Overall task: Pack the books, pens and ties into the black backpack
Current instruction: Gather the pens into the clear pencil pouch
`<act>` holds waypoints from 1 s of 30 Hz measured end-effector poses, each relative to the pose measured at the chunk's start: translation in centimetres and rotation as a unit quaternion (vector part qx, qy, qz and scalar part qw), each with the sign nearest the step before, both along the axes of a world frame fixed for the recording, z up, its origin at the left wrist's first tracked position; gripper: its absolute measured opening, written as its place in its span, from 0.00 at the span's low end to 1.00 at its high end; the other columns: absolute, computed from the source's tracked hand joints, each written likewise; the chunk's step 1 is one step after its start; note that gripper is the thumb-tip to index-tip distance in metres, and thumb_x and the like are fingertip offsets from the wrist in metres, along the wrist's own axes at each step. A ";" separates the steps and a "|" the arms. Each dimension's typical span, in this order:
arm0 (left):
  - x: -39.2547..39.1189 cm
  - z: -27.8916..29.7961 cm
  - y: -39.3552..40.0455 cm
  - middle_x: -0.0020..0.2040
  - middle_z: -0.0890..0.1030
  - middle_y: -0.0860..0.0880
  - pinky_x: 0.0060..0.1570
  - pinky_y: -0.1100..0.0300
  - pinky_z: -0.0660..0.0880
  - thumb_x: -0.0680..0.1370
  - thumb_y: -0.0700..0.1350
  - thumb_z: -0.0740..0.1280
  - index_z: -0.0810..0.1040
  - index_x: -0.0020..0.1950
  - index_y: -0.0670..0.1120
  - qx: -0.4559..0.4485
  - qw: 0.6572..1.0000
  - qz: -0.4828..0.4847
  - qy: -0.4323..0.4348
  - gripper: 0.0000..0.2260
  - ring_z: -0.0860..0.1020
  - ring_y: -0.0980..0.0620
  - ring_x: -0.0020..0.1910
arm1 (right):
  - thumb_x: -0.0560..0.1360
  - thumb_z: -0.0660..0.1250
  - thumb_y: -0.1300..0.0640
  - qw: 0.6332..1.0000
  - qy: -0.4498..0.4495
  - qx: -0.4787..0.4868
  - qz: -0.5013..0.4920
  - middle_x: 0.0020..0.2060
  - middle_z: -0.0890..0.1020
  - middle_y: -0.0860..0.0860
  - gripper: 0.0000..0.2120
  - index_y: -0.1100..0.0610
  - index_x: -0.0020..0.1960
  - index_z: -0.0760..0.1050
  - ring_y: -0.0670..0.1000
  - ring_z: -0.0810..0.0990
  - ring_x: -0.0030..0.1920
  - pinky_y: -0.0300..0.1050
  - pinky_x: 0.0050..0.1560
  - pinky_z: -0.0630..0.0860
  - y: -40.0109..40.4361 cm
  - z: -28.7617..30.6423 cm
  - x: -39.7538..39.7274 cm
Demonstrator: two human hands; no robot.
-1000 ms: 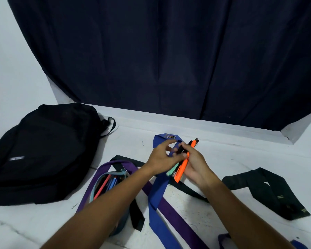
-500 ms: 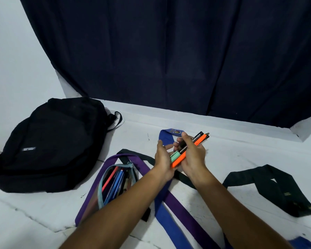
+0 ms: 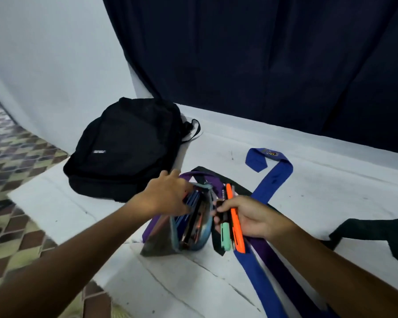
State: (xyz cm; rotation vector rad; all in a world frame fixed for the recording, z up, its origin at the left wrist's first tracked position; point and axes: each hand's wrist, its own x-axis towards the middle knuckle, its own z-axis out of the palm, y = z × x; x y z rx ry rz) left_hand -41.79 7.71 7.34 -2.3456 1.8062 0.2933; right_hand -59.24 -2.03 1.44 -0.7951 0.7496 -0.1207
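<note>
My right hand (image 3: 251, 216) was clamped around a bundle of pens (image 3: 231, 223), orange and mint among them. Their long axis ran near to far, tips pointing away toward the curtain. The open pencil pouch (image 3: 193, 228) lay just left of that bundle, its mouth running along nearly the same line, so I judged a short sideways shift would drop them in. My left hand (image 3: 168, 193) gripped the pouch's far rim, seemingly holding it open. The black backpack (image 3: 129, 145) lay closed, further left and nearer my left arm.
</note>
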 end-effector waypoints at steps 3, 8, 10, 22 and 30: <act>0.6 -1.8 1.4 0.65 0.69 0.46 0.60 0.49 0.74 0.68 0.53 0.74 0.65 0.72 0.56 0.001 0.999 0.007 0.049 0.34 0.72 0.42 0.64 | 0.75 0.61 0.71 0.996 0.005 -0.005 0.085 0.38 0.79 0.59 0.08 0.61 0.46 0.73 0.54 0.80 0.34 0.48 0.37 0.79 1.6 -0.6 1.8; 2.0 -1.8 1.8 0.58 0.75 0.50 0.43 0.56 0.81 0.66 0.31 0.73 0.62 0.75 0.53 -0.019 0.963 0.043 0.267 0.42 0.80 0.50 0.52 | 0.75 0.58 0.69 0.991 0.019 -0.009 0.133 0.38 0.80 0.60 0.07 0.64 0.47 0.75 0.57 0.82 0.38 0.51 0.44 0.79 2.3 -0.7 4.5; 2.9 -1.5 1.7 0.58 0.76 0.47 0.33 0.58 0.81 0.67 0.26 0.70 0.61 0.75 0.53 -0.005 0.930 0.061 0.363 0.42 0.81 0.48 0.51 | 0.75 0.56 0.68 0.990 0.031 -0.025 0.139 0.39 0.81 0.60 0.11 0.65 0.52 0.75 0.57 0.82 0.39 0.49 0.41 0.79 2.2 -0.2 5.5; 7.6 -2.1 2.3 0.68 0.70 0.52 0.52 0.44 0.80 0.71 0.20 0.65 0.63 0.72 0.53 -0.012 0.792 0.075 0.606 0.39 0.79 0.51 0.60 | 0.76 0.52 0.71 0.998 0.026 -0.048 0.014 0.45 0.78 0.62 0.11 0.66 0.52 0.71 0.61 0.78 0.45 0.59 0.45 0.75 1.6 2.3 9.5; 8.9 -2.7 2.5 0.70 0.69 0.45 0.45 0.53 0.82 0.71 0.21 0.64 0.59 0.77 0.50 0.002 0.762 0.090 0.642 0.40 0.78 0.43 0.61 | 0.77 0.58 0.68 0.980 0.082 -0.179 0.011 0.38 0.77 0.59 0.06 0.62 0.46 0.73 0.57 0.78 0.38 0.55 0.43 0.78 2.5 2.6 10.9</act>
